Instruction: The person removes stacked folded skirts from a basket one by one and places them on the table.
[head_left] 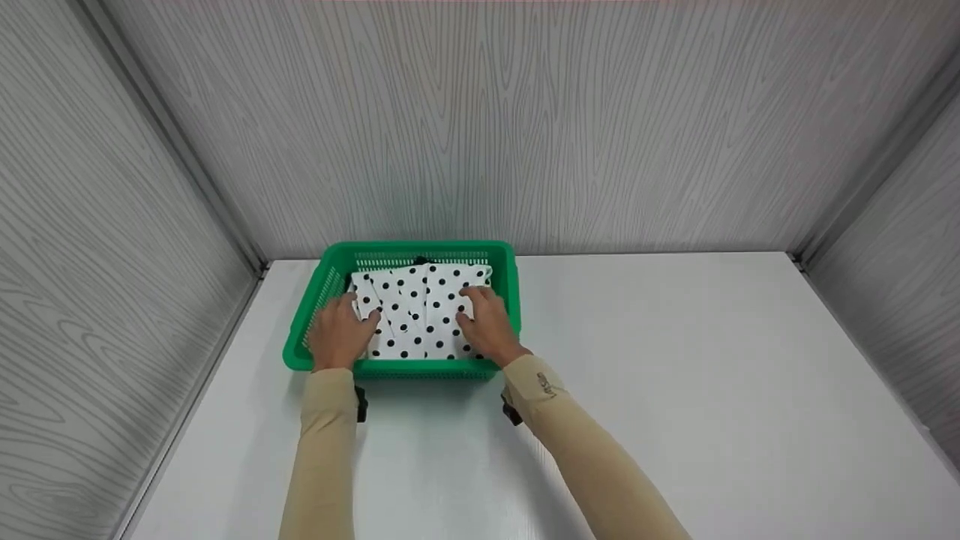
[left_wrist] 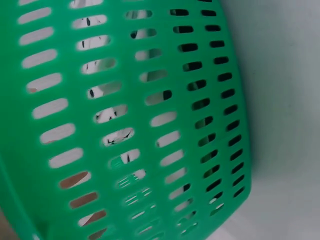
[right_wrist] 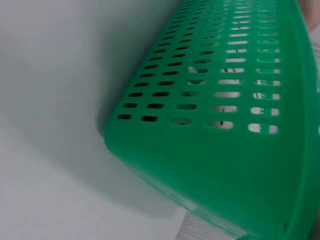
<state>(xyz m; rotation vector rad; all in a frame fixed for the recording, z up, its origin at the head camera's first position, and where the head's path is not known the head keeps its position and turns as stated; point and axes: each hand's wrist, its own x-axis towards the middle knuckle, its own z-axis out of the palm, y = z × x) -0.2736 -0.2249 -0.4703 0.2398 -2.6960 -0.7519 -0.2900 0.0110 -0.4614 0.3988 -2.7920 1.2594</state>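
A white cloth with black polka dots (head_left: 409,311), folded, lies inside a green plastic basket (head_left: 427,367). My left hand (head_left: 339,330) reaches over the basket's front rim at the left, its thumb and fingers apart at the cloth's left edge. On the other side my right hand (head_left: 489,324) rests on the cloth's right part, thumb and fingers spread. Both wrist views show mainly the slotted green basket wall (left_wrist: 135,115), with bits of the cloth behind the slots. How the fingertips meet the cloth is hard to see.
The basket stands on a white table (head_left: 660,375), close to the grey wood-grain back panel (head_left: 480,135). Another such panel (head_left: 97,247) rises at the left, and one more (head_left: 900,285) at the right. Something small and black (head_left: 421,261) shows behind the cloth.
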